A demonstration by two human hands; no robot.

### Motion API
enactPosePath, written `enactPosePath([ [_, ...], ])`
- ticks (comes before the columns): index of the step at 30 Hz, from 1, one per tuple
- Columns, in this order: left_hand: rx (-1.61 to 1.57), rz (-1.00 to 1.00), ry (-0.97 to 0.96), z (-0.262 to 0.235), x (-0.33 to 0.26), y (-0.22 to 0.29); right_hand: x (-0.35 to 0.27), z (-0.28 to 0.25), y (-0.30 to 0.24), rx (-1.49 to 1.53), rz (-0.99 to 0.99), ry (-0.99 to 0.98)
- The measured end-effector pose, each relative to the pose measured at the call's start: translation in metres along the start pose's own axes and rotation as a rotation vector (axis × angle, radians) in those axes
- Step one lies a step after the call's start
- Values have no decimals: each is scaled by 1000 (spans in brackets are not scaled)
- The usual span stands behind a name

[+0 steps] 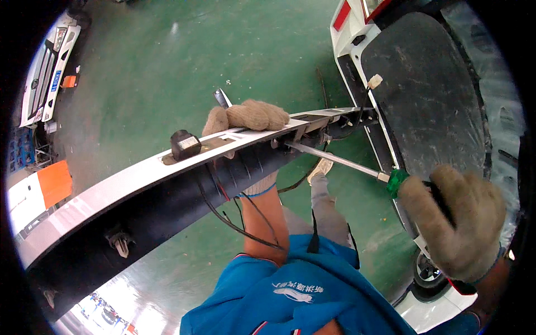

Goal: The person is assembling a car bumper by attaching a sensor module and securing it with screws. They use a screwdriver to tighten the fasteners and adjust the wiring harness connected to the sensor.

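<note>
A long, curved white car trim panel (106, 192) with a black inner side crosses in front of me. My left hand (245, 116), in a tan knit glove, reaches behind it and has its fingers closed over the far edge. My right hand (460, 223), gloved too, grips a screwdriver (340, 160) by its green handle. The screwdriver's tip meets the panel's inner side, right of my left hand; the exact contact spot is hard to see. A black box-shaped part (185, 145) sits in a cutout of the panel. Thin black wires (215, 209) hang from the inner side.
At the right stands a white vehicle with a dark floor mat (424, 95) and a pale connector (375, 81) on a wire. Another white vehicle (47, 78) is at the far left, above an orange-and-white board (54, 183). The floor (184, 61) is green.
</note>
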State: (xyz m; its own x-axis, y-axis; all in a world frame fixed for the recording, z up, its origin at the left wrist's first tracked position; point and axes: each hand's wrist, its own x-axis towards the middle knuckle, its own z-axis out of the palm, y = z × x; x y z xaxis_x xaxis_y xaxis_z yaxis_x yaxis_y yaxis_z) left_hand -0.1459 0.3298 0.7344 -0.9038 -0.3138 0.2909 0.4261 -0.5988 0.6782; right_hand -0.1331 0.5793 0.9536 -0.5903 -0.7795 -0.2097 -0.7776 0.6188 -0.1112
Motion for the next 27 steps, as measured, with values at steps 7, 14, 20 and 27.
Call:
enactPosePath([
  [7,-373,24,-260,-21,5,-6,9,17,6,189,30,-93],
  [14,-254,26,-135,-21,-1,-7,14,29,11,998,591,-161],
  [20,-267,63,-101,-20,-1,-6,11,28,4,231,87,41],
  [27,-190,77,-104,-13,-1,-6,6,27,7,60,21,-78],
])
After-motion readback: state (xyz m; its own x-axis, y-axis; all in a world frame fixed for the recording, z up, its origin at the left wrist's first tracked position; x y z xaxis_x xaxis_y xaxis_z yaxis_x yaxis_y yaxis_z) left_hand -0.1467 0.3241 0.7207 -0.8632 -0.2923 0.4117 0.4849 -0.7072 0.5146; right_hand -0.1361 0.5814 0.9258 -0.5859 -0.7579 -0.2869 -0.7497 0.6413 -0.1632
